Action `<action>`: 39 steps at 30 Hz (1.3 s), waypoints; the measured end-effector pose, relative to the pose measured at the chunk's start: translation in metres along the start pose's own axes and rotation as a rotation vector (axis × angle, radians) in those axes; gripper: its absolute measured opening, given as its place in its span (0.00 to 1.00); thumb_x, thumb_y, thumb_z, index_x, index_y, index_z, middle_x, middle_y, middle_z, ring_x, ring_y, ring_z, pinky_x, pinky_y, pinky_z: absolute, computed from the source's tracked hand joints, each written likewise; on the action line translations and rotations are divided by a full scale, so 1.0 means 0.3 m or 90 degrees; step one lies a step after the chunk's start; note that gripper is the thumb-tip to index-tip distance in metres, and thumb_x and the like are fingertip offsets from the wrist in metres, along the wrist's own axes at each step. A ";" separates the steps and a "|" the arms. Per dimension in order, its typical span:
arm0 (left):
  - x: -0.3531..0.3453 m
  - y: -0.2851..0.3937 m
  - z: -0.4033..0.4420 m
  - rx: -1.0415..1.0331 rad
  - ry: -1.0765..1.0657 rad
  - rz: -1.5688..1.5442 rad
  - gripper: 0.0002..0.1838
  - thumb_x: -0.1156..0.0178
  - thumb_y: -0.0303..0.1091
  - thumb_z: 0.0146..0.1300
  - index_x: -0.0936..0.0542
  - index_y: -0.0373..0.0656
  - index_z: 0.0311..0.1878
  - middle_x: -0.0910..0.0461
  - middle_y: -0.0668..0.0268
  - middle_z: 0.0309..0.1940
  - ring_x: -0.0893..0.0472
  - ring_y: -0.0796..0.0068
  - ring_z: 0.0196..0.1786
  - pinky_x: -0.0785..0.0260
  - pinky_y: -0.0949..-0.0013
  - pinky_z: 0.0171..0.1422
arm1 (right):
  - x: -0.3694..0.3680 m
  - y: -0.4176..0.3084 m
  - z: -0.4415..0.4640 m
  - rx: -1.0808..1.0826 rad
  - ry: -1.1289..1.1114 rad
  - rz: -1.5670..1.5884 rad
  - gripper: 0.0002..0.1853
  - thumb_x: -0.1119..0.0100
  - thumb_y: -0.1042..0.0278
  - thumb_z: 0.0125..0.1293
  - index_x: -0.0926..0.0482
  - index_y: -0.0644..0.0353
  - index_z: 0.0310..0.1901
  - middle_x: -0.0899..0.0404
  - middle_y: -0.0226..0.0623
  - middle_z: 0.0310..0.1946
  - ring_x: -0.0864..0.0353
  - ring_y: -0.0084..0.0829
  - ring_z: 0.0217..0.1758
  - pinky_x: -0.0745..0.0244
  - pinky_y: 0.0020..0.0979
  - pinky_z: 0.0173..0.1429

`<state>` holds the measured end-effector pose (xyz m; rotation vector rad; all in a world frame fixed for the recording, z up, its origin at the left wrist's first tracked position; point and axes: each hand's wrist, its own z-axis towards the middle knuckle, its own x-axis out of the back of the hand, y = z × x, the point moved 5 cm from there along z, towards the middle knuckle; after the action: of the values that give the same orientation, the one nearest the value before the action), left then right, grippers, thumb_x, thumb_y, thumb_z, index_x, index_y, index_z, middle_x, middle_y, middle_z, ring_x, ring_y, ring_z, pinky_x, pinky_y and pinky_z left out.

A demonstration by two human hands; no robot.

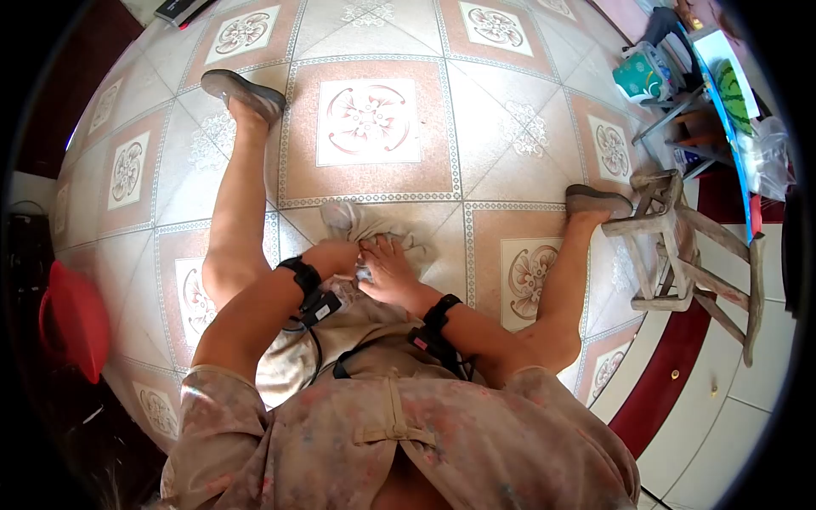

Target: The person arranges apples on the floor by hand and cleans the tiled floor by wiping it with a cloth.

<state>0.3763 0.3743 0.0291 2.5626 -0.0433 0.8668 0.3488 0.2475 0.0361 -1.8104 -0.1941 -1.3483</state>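
Cloth (398, 228), pale and rumpled, lies bunched on the tiled floor (484, 161) between the two legs, just ahead of the lap. Both hands are at its near side. Right hand (393, 270): back upward, fingers extended and a little fanned, reaching toward the left hand (342, 257). The two meet or overlap; cannot tell whether either pinches fabric or simply presses on it.

Progress, as judged: handling is under way, with no finished state to see. The cloth is neither laid flat nor neatly folded; its far part sits in loose creases. If smoothing or folding is wanted, most of that remains. How much is already done, cannot tell.

Hard to make out: left fingers, largely lost behind the right hand. Thumb contact is unclear. A small bluish patch (364, 274) shows by the hands; cannot say whether it is part of the cloth or something separate. The cloth's near edge is covered, and where it ends against the lap clothing (293, 361) is uncertain. Outer corners of the view fall into black.
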 end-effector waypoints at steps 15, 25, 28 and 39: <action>0.292 -0.091 0.381 0.073 0.300 -0.194 0.15 0.46 0.40 0.66 0.21 0.37 0.43 0.18 0.45 0.43 0.19 0.45 0.49 0.28 0.47 0.54 | 0.166 0.396 0.365 0.032 -0.062 -0.176 0.25 0.52 0.62 0.67 0.29 0.53 0.66 0.39 0.39 0.73 0.50 0.38 0.80 0.66 0.44 0.83; 0.326 0.024 0.423 0.042 0.311 -0.159 0.11 0.48 0.31 0.64 0.19 0.36 0.42 0.17 0.48 0.42 0.17 0.49 0.47 0.24 0.51 0.50 | 0.236 0.411 0.284 0.077 0.145 -0.182 0.21 0.38 0.69 0.56 0.24 0.62 0.53 0.31 0.37 0.64 0.41 0.44 0.74 0.50 0.50 0.78; 0.103 0.095 0.326 -0.015 0.222 -0.117 0.13 0.46 0.38 0.66 0.21 0.38 0.44 0.17 0.49 0.39 0.17 0.46 0.44 0.26 0.47 0.48 | 0.197 0.329 0.109 0.113 0.084 -0.153 0.17 0.37 0.72 0.52 0.20 0.60 0.46 0.28 0.36 0.60 0.38 0.44 0.72 0.47 0.52 0.77; 0.329 0.061 0.233 0.021 0.431 -0.007 0.28 0.49 0.50 0.72 0.30 0.38 0.65 0.27 0.54 0.63 0.24 0.52 0.62 0.32 0.51 0.65 | 0.354 0.459 -0.104 -0.142 0.115 -0.060 0.14 0.45 0.77 0.57 0.22 0.56 0.46 0.30 0.40 0.61 0.38 0.46 0.73 0.57 0.54 0.79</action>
<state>0.4924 0.3395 0.0443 2.1614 0.1872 1.6848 0.4483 0.1027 0.0549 -1.8671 -0.0330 -1.6451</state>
